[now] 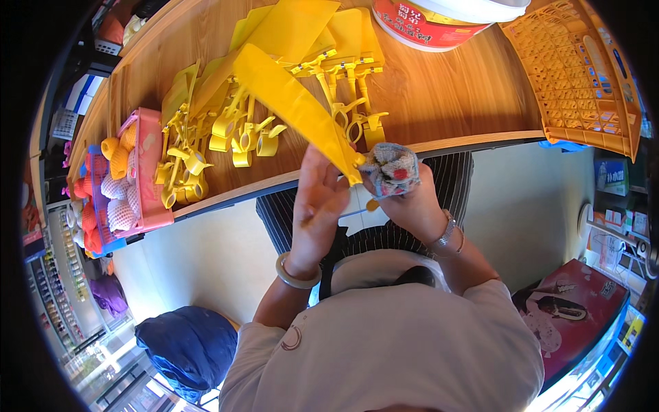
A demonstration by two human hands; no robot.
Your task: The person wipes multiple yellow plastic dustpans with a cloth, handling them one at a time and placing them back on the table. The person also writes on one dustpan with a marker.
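Observation:
My right hand (412, 206) grips a bunched grey-blue patterned cloth (392, 170) with red spots. Against the cloth lies the lower end of a yellow sign clip (357, 158), whose long yellow sheet (293, 103) slants up and left over the table. A small round yellow piece (372, 205) shows below the cloth; the rest of the clip's stem is hidden. My left hand (320, 206) is raised beside the sheet, palm visible and fingers somewhat apart. The sheet covers part of its fingertips, and whether they touch it I cannot tell.
Several yellow sign clips with sheets (247, 129) lie on the wooden table (443, 98). A pink basket (149, 170) with foam-netted fruit stands left. At the right are a red-and-white bucket (432, 26) and an orange plastic crate (571, 77). A dark blue covered stool (188, 345) stands behind me.

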